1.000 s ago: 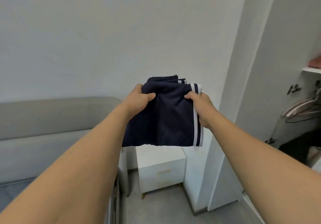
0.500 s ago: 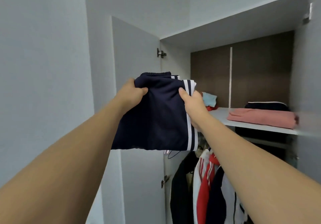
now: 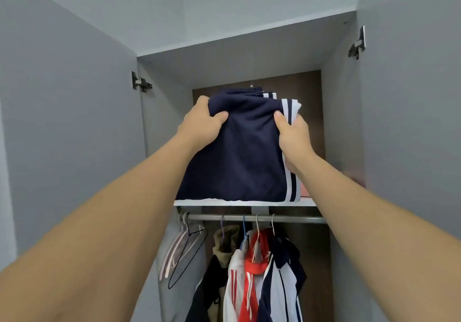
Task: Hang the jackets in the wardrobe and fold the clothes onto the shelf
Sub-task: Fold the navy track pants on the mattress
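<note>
A folded navy garment with white side stripes is held up in front of the open wardrobe. My left hand grips its upper left edge and my right hand grips its upper right edge by the stripes. Its lower edge hangs level with the front lip of the white shelf. The garment hides most of the shelf; a sliver of pink folded cloth shows at its right. Below, several jackets hang on the metal rail.
Both wardrobe doors stand open, the left door and the right door flanking my arms. Several bare hangers dangle at the rail's left end. The wardrobe's back panel is dark brown.
My view has swung from the bed and nightstand round to face the wardrobe squarely. Both hands have kept their grip and carried the garment up to the shelf.
</note>
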